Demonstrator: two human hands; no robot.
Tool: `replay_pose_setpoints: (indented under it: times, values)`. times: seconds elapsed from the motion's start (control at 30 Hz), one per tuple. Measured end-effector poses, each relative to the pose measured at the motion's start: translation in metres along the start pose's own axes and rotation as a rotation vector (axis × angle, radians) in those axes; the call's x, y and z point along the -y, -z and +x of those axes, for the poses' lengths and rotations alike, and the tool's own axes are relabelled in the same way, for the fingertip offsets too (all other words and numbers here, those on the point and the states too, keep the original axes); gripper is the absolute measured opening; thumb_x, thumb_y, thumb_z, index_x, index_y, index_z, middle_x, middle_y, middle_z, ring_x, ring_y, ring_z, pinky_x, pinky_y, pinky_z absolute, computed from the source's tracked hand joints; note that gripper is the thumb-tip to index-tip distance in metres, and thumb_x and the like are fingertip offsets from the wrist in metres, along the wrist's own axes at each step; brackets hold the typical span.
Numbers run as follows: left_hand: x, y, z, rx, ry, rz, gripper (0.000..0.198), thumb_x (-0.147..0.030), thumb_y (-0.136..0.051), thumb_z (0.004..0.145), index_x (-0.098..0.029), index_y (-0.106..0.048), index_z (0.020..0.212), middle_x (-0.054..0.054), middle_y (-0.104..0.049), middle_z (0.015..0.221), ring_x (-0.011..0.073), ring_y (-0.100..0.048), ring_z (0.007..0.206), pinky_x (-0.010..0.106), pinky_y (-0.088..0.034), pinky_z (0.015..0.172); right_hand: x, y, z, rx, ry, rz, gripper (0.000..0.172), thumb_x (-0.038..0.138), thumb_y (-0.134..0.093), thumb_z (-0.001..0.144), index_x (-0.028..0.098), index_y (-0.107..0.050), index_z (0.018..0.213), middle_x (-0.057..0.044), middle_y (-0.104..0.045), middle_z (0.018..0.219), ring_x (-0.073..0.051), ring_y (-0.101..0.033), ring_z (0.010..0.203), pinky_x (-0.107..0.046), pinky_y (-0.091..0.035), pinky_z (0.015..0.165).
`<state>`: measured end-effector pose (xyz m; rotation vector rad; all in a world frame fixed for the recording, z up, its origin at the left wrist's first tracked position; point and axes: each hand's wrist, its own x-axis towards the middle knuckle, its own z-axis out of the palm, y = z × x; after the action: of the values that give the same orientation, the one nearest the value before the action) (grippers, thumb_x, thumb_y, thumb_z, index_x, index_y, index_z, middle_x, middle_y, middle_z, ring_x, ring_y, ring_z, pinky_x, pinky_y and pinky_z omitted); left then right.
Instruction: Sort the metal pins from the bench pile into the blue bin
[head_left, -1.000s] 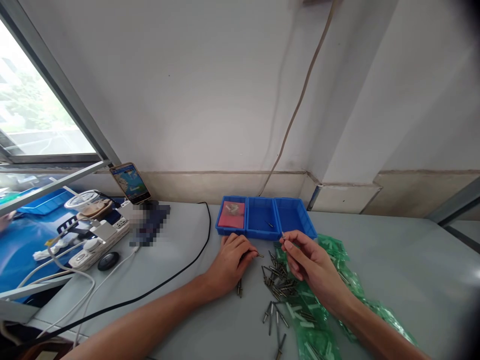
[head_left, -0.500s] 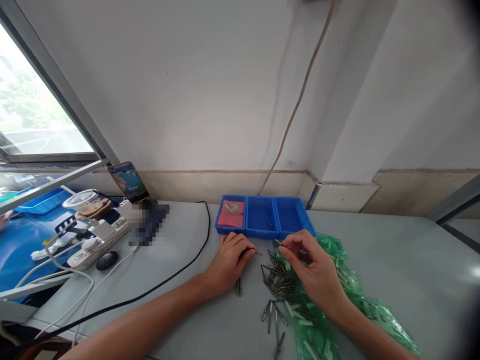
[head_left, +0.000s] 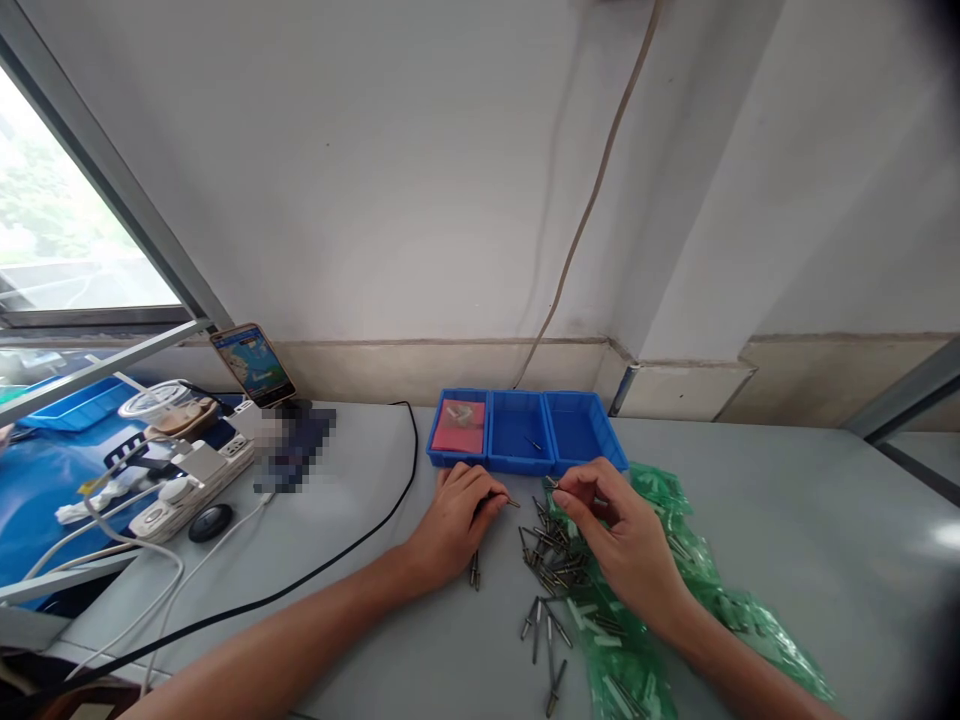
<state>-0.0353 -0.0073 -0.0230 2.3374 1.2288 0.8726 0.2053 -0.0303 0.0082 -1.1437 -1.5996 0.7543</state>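
Note:
My left hand [head_left: 459, 525] rests on the table, thumb and forefinger pinched on a slim metal pin whose brassy tip [head_left: 513, 503] sticks out to the right. More metal pins [head_left: 475, 572] lie just under that palm. Across from it, my right hand [head_left: 611, 530] pinches a small metal piece [head_left: 553, 483], mostly covered by the fingertips. A loose heap of dark metal pins with collars [head_left: 553, 555] lies between the hands, and several more [head_left: 551, 630] are scattered closer to me. Green plastic bags [head_left: 626, 640] with white strips and pins spread beneath my right forearm.
Behind the hands stands a blue three-compartment tray [head_left: 517, 466], with a pink sheet [head_left: 459, 428] at left and a small pin in the middle. A black cable [head_left: 330, 560] crosses the table. A power strip [head_left: 191, 490], black mouse-like object [head_left: 211, 522] and phone [head_left: 255, 365] are at left.
The whole view has shifted slightly to the left. Both hands keep the same pinched hold, and the pins and bags lie as before.

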Motion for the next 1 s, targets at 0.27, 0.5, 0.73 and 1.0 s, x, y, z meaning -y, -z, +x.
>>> replay_pose_setpoints:
  times: [0.27,0.5,0.73,1.0]
  values:
    - [-0.001,0.001,0.000,0.005,-0.004,0.011,0.021,-0.029,-0.050,0.114,-0.023,-0.068,0.104,0.002,-0.071,0.102,0.0213,-0.057,0.098,0.039,-0.039,0.093,-0.006,-0.001,0.001,0.068,-0.161,0.192,0.032,0.058,-0.067,0.100,0.026,-0.067,0.097,-0.002,-0.060,0.089,-0.014,-0.049,0.060,-0.029,-0.042,0.052]
    - [-0.001,0.001,0.001,-0.009,0.010,-0.008,0.018,-0.027,-0.051,0.113,-0.023,-0.066,0.105,0.001,-0.071,0.101,0.0212,-0.056,0.097,0.039,-0.039,0.094,-0.005,0.000,0.006,0.150,-0.361,0.494,0.042,0.064,-0.076,0.092,0.023,-0.071,0.102,-0.001,-0.062,0.085,-0.010,-0.044,0.054,-0.025,-0.038,0.046]
    - [0.000,0.001,0.000,-0.010,0.032,-0.034,0.018,-0.028,-0.052,0.113,-0.023,-0.066,0.102,0.001,-0.071,0.100,0.0213,-0.056,0.097,0.040,-0.039,0.095,0.003,0.001,0.008,0.145,-0.433,0.627,0.041,0.061,-0.081,0.088,0.022,-0.071,0.096,0.001,-0.055,0.081,-0.009,-0.039,0.056,-0.023,-0.035,0.045]
    - [-0.001,0.001,0.000,-0.009,0.037,-0.025,0.018,-0.029,-0.053,0.112,-0.022,-0.062,0.098,0.002,-0.070,0.097,0.0224,-0.056,0.097,0.041,-0.039,0.095,-0.005,-0.003,0.005,0.096,-0.382,0.490,0.044,0.066,-0.075,0.091,0.023,-0.069,0.100,0.000,-0.057,0.080,-0.011,-0.043,0.055,-0.025,-0.039,0.045]
